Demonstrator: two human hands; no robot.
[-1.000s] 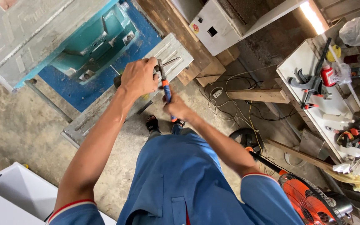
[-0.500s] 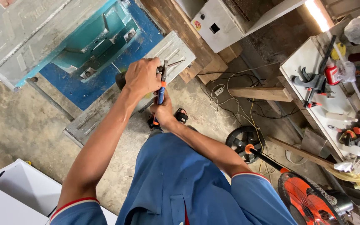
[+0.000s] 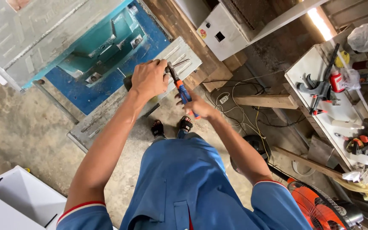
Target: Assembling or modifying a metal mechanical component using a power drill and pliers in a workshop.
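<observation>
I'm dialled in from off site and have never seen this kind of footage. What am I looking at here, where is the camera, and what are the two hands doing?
There is no robot: this is one camera worn on a person's head, looking straight down, so you see their blue shirt, arms and sandalled feet on a concrete floor.

The left hand is closed around a small dark object that I cannot identify. The right hand holds pliers with orange and blue handles, tip pointing at the left hand.

Below the hands lies a grey metal panel, beside a blue and teal machine. To the right, a white workbench carries clamps, bottles and tools. An orange fan stands at the lower right, and cables trail over the floor.
</observation>
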